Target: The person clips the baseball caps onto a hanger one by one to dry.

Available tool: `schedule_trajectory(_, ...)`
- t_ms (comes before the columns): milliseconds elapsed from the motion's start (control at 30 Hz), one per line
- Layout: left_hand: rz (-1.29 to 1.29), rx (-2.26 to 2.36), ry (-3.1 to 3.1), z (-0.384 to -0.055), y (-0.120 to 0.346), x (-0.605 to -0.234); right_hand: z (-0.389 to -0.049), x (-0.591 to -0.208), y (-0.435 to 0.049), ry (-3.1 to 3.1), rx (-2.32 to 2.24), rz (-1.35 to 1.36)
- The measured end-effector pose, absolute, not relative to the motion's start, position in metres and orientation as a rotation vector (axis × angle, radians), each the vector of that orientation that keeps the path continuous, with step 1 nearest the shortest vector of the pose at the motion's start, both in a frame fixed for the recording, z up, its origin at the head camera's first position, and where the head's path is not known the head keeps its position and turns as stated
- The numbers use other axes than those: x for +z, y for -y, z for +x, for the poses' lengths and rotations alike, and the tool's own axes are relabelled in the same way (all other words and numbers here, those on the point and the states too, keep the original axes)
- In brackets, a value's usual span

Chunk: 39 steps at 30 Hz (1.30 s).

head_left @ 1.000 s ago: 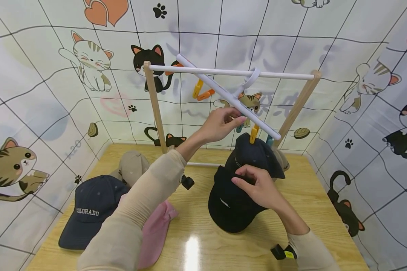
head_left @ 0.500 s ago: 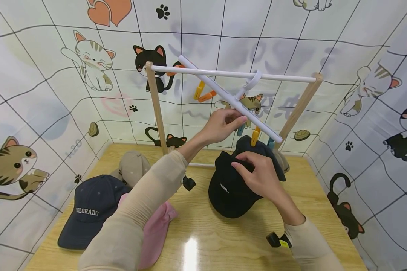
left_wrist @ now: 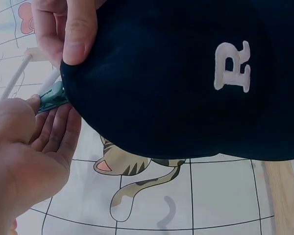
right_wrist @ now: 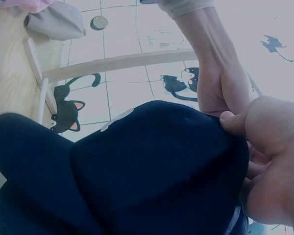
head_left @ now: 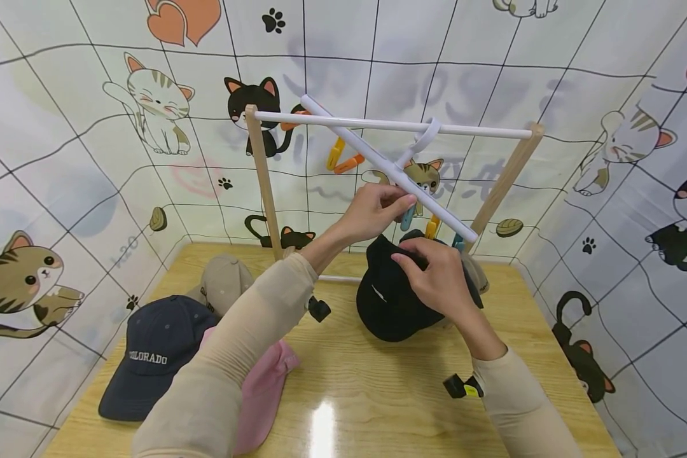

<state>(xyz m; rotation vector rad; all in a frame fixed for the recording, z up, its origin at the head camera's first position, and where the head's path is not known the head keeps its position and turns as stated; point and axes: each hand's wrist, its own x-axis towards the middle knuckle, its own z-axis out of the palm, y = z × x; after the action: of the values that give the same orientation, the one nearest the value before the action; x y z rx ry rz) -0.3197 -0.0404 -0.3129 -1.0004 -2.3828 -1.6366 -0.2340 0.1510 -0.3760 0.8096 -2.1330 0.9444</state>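
In the head view my left hand (head_left: pixel 372 210) pinches a teal clothespin (head_left: pixel 408 219) just under the slanting white hanger (head_left: pixel 355 141). The left wrist view shows that clothespin (left_wrist: pixel 53 98) between thumb and fingers, right at the cap's edge; whether its jaws grip the cloth I cannot tell. My right hand (head_left: pixel 441 277) pinches the edge of a black cap (head_left: pixel 389 302) and holds it up below the hanger. A white letter R (left_wrist: pixel 232 66) marks the cap's front. Behind it, largely hidden, a dark navy cap (head_left: pixel 474 289) hangs under a yellow clothespin (head_left: pixel 432 227).
A wood-ended rack with a white top rod (head_left: pixel 366 121) carries the hanger. Orange (head_left: pixel 349 163) and yellow (head_left: pixel 336 152) clothespins hang farther left. A beige cap (head_left: pixel 476 272) is behind at right. Navy (head_left: pixel 160 356), beige (head_left: pixel 224 283) and pink (head_left: pixel 266 394) caps lie on the table's left.
My right hand has raised the black cap toward the hanger and the clothespin, covering more of the navy cap behind. My left hand stays almost in place with the clothespin.
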Motion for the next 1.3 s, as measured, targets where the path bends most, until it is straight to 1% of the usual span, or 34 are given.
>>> schedule_trajectory(133, -0.997, -1.670, 2.377, -0.319, 0.039, -0.313, -0.233, -0.371, -0.149, 2.149, 0.945, 0.787)
schedule_trajectory(367, -0.987, -1.657, 2.380, -0.319, 0.041, -0.312, -0.241, -0.372, -0.148, 2.141, 0.997, 0.727)
schedule_trajectory(500, -0.982, -1.640, 2.387, -0.319, 0.043, -0.312, -0.236, -0.365, -0.143, 2.181, 0.976, 0.667)
schedule_trajectory(733, -1.016, -1.642, 2.390, -0.318, 0.046, -0.310, -0.237, -0.363, -0.142, 2.210, 0.959, 0.586)
schedule_trajectory(1300, -1.028, -1.647, 2.396, -0.318, 0.049, -0.310, -0.237, -0.361, -0.138, 2.173, 0.943, 0.557)
